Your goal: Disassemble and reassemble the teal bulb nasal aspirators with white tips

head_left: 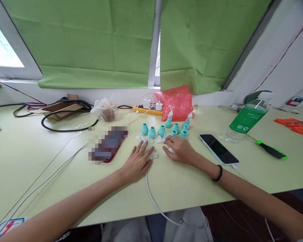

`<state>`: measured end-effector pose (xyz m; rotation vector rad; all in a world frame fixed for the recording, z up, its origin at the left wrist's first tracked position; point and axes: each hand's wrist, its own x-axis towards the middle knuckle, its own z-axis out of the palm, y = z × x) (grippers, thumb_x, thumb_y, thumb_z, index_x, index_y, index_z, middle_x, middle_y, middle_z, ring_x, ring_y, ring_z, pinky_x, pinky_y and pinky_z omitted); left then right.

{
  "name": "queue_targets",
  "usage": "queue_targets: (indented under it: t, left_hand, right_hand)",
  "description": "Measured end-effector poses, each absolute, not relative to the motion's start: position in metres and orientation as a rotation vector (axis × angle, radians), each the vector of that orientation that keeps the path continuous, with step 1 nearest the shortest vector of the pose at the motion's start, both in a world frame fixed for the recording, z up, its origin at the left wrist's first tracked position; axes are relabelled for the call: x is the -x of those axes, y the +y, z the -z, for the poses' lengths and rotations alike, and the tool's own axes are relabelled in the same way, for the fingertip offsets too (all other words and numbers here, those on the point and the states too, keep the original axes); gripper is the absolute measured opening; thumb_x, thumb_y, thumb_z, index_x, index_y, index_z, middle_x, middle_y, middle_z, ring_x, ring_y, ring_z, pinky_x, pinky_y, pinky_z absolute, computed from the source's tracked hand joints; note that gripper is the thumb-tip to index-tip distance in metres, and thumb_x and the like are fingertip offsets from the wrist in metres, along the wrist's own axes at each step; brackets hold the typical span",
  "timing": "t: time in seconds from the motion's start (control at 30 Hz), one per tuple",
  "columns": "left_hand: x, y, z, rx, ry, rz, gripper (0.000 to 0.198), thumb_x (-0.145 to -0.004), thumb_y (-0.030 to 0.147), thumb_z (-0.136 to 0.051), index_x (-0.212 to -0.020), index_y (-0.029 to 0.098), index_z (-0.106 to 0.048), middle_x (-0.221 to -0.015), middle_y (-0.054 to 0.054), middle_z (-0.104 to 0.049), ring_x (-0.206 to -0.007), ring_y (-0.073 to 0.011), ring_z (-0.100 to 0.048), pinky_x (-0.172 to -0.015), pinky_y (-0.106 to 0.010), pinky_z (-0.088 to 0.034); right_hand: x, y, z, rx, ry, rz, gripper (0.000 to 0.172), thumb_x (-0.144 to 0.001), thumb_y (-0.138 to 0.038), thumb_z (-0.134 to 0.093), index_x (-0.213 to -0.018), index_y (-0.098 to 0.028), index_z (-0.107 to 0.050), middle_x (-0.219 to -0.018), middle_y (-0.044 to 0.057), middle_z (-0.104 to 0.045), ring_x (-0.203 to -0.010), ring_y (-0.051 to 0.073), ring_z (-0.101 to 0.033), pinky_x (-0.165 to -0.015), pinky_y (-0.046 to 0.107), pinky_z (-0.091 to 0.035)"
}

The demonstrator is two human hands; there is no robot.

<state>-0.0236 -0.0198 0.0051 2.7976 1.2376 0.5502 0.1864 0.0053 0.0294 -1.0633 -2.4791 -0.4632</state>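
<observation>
My left hand (137, 162) lies palm down on the table with its fingers spread, over a small pile of translucent white pieces (154, 155). What kind of pieces these are I cannot make out. A short way to the right, my right hand (179, 149) has its fingers curled around a whitish translucent piece (168, 149), partly hidden by them. Just beyond both hands stand several teal bulb-shaped parts (152, 132) with open tops. Two of them, at the back, carry pointed translucent white tips (170, 114).
A phone (112, 146) lies left of my hands, a charging phone (218, 149) on the right. Behind are an orange power strip (141, 109) and pink bubble wrap (178, 104). A green-labelled bottle (249, 117) and a screwdriver (271, 150) lie rightward. A white cable (151, 195) crosses the front edge.
</observation>
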Motion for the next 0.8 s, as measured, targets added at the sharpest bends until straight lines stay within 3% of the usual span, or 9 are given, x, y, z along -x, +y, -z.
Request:
queue_targets:
  t: [0.13, 0.33, 0.6, 0.8]
  left_hand:
    - [0.022, -0.021, -0.006, -2.863, 1.196, -0.467, 0.038, -0.086, 0.022, -0.03, -0.123, 0.018, -0.036, -0.13, -0.015, -0.035, -0.119, -0.0289, -0.031, -0.09, -0.051, -0.031]
    - [0.02, -0.024, -0.009, -2.796, 1.25, -0.571, 0.032, -0.083, 0.027, -0.037, -0.112, 0.018, -0.049, -0.107, -0.011, -0.052, -0.098, -0.0231, -0.045, -0.084, -0.04, -0.038]
    - [0.02, -0.024, -0.012, -2.707, 1.448, -0.592, 0.03, -0.079, 0.04, -0.043, -0.102, 0.025, -0.054, -0.092, -0.007, -0.05, -0.086, -0.0227, -0.045, -0.074, -0.039, -0.038]
    - [0.02, -0.023, -0.012, -2.666, 1.458, -0.576, 0.032, -0.08, 0.039, -0.042, -0.106, 0.024, -0.051, -0.094, -0.007, -0.047, -0.087, -0.0225, -0.044, -0.075, -0.039, -0.037]
  right_hand:
    - [-0.169, 0.003, -0.008, 1.14, -2.591, 0.417, 0.02, -0.081, -0.021, -0.038, -0.083, -0.014, -0.056, -0.085, 0.009, -0.058, -0.081, 0.02, -0.052, -0.065, 0.03, -0.041]
    - [-0.176, 0.006, 0.002, 1.05, -2.454, 0.219, 0.018, -0.08, -0.015, -0.04, -0.087, -0.015, -0.056, -0.088, 0.008, -0.058, -0.086, 0.019, -0.051, -0.075, 0.032, -0.043]
    - [-0.177, 0.008, 0.004, 1.099, -2.345, 0.116, 0.023, -0.077, -0.017, -0.046, -0.099, -0.016, -0.053, -0.094, 0.007, -0.06, -0.091, 0.021, -0.051, -0.077, 0.035, -0.045]
    - [-0.178, 0.012, 0.004, 1.079, -2.361, 0.072, 0.015, -0.079, -0.014, -0.044, -0.086, -0.016, -0.057, -0.084, 0.006, -0.06, -0.084, 0.019, -0.053, -0.073, 0.033, -0.046]
